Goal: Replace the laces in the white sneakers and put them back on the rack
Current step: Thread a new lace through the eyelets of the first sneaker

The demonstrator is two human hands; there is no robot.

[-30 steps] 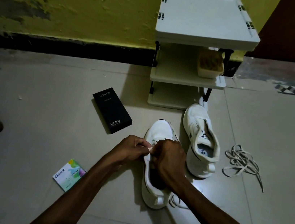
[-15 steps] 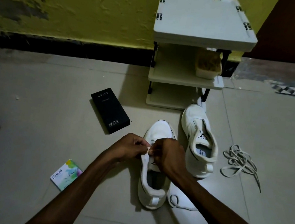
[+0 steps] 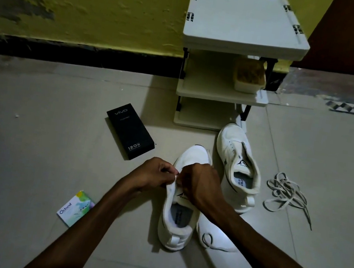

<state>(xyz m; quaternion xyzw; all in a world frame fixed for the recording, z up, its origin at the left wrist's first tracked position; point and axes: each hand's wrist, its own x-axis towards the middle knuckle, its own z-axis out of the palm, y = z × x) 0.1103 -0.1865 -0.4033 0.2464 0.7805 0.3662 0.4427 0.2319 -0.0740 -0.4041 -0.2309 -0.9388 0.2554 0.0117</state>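
A white sneaker (image 3: 176,220) stands on the floor tiles in front of me, toe pointing away. My left hand (image 3: 154,172) pinches its left eyelet flap and my right hand (image 3: 198,182) curls over the tongue area; what the right fingers hold is hidden. A lace end (image 3: 211,241) trails on the floor to the right of its heel. The second white sneaker (image 3: 237,165) lies unlaced to the right, near the rack. A loose pile of laces (image 3: 285,194) sits further right. The white three-tier rack (image 3: 244,23) stands against the yellow wall.
A black phone box (image 3: 130,130) lies left of the sneakers and a small Odonil packet (image 3: 75,208) lies near my left forearm. A lidded container (image 3: 249,75) sits on the rack's middle shelf. A dark shape is at the far left edge.
My right hand has shifted slightly up toward the toe, uncovering more of the sneaker's opening. The lace end beside the heel shows more.
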